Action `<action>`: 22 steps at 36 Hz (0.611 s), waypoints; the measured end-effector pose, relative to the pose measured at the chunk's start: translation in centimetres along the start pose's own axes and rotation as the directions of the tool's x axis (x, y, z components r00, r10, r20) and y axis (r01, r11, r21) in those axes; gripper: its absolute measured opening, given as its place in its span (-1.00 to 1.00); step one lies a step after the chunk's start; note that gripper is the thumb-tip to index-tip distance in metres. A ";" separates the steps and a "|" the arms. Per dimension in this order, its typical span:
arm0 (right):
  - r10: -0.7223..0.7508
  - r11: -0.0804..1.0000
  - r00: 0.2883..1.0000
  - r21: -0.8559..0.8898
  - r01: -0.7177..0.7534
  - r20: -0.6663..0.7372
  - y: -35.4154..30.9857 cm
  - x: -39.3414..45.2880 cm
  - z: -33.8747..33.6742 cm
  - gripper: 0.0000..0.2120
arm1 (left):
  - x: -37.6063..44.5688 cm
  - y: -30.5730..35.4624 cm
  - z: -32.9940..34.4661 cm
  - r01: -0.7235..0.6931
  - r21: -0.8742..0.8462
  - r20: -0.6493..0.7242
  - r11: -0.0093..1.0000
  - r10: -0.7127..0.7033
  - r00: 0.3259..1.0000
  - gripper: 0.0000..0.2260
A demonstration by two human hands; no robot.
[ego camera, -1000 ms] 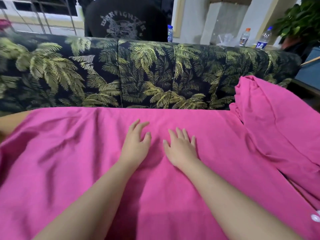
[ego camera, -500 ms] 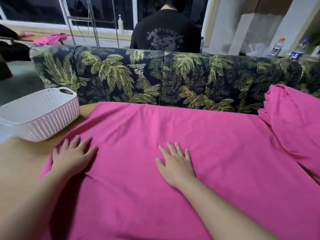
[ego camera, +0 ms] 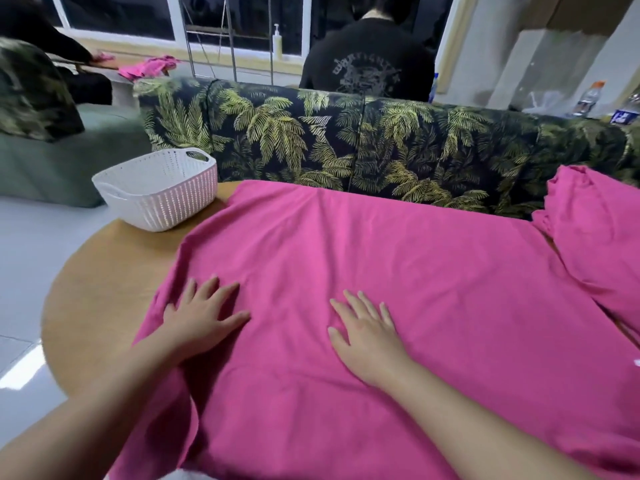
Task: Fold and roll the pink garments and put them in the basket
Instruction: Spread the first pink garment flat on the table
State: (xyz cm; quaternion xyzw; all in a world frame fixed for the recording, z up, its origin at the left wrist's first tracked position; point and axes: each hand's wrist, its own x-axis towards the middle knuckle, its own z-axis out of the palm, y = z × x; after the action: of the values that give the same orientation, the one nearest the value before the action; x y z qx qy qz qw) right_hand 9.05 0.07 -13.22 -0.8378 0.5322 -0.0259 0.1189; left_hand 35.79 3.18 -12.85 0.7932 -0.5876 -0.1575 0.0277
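Note:
A large pink garment [ego camera: 398,258] lies spread flat over a round wooden table [ego camera: 104,282]. My left hand [ego camera: 202,317] presses flat on the garment near its left edge, fingers spread. My right hand [ego camera: 367,329] lies flat on the cloth near the middle, fingers straight. A white perforated basket [ego camera: 157,190] stands with nothing visible inside at the table's far left. A second pink garment [ego camera: 599,237] lies bunched at the far right, partly overlapping the table's edge.
A sofa back with a palm-leaf print [ego camera: 381,147] runs right behind the table. A person in a black shirt [ego camera: 367,64] sits beyond it, facing away. More pink cloth [ego camera: 147,67] lies on a far surface. Bottles [ego camera: 588,98] stand at the back right.
My left hand slid left from the middle of the garment to its left edge. My right hand stayed flat near the middle. The view swung left, bringing the basket into sight.

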 end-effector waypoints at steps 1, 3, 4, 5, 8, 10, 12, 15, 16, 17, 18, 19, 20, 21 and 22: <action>-0.018 1.000 1.000 -0.003 0.018 0.008 -0.3 -0.5 0.2 -0.23 | -0.3 -0.3 -0.1 0.019 0.000 0.006 1.000 -0.019 1.000 -0.42; -0.030 1.000 0.999 -0.008 0.030 0.012 -0.4 -1.0 0.3 -0.12 | -0.4 -1.0 -0.2 0.054 0.009 -0.005 0.998 -0.054 0.999 -0.50; -0.029 1.000 1.000 -0.004 0.029 0.009 -0.2 -1.2 0.2 -0.16 | -0.2 -1.8 -0.2 0.072 0.019 -0.018 0.997 -0.072 0.997 -0.54; -0.027 1.000 1.000 0.002 0.027 0.007 0.0 -1.4 0.1 -0.24 | 0.1 -2.7 -0.3 0.092 0.034 -0.030 0.995 -0.091 0.995 -0.57; -0.021 1.000 1.000 -0.008 0.021 0.006 0.6 -2.0 -0.3 -0.48 | 0.9 -5.7 -0.5 0.111 0.123 -0.044 0.986 -0.106 0.993 -0.54; -0.015 1.000 1.000 -0.010 0.015 0.005 0.9 -2.4 -0.4 -0.50 | 1.0 -7.1 -0.7 0.100 0.203 -0.062 0.974 -0.089 0.994 -0.50; -0.010 1.000 1.000 -0.010 0.010 -0.003 1.2 -2.7 -0.4 -0.50 | 0.9 -8.0 -1.0 0.078 0.295 -0.078 0.952 -0.057 0.995 -0.47; -0.012 1.000 1.000 -0.012 0.012 -0.019 1.6 -2.8 -0.2 -0.50 | 0.6 -8.9 -1.5 0.053 0.385 -0.074 0.921 -0.026 0.997 -0.43; -0.012 1.000 1.000 -0.005 0.012 -0.023 1.7 -2.9 -0.2 -0.50 | 0.4 -9.4 -1.6 0.056 0.375 -0.067 0.925 -0.033 0.997 -0.43; -0.010 1.000 1.000 0.002 0.011 -0.028 1.8 -2.9 -0.2 -0.51 | 0.3 -10.0 -1.7 0.064 0.364 -0.066 0.929 -0.043 0.997 -0.43; -0.008 1.000 0.999 0.008 0.008 -0.034 1.8 -3.0 -0.1 -0.51 | 0.1 -10.4 -1.9 0.076 0.352 -0.085 0.933 -0.050 0.995 -0.42; -0.005 1.000 0.999 0.012 0.005 -0.042 1.8 -3.1 -0.2 -0.51 | -0.1 -10.5 -2.0 0.090 0.343 -0.121 0.935 -0.052 0.991 -0.43; 0.000 1.000 0.999 0.013 0.001 -0.053 1.8 -3.1 -0.2 -0.51 | -0.2 -10.4 -1.9 0.107 0.324 -0.172 0.940 -0.053 0.984 -0.46; 0.003 1.000 0.998 0.011 -0.002 -0.068 1.7 -3.0 -0.2 -0.51 | -0.2 -10.1 -1.8 0.120 0.292 -0.227 0.949 -0.053 0.972 -0.52; 0.006 1.000 0.996 0.006 -0.006 -0.090 1.5 -2.9 -0.2 -0.50 | 0.0 -9.6 -1.7 0.129 0.254 -0.276 0.959 -0.057 0.960 -0.59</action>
State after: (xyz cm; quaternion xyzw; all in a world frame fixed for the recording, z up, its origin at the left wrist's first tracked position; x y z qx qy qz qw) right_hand 6.40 2.07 -13.15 -0.8339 0.5394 -0.0649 0.0973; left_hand 45.16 5.87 -13.50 0.8304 -0.5562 0.0303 -0.0092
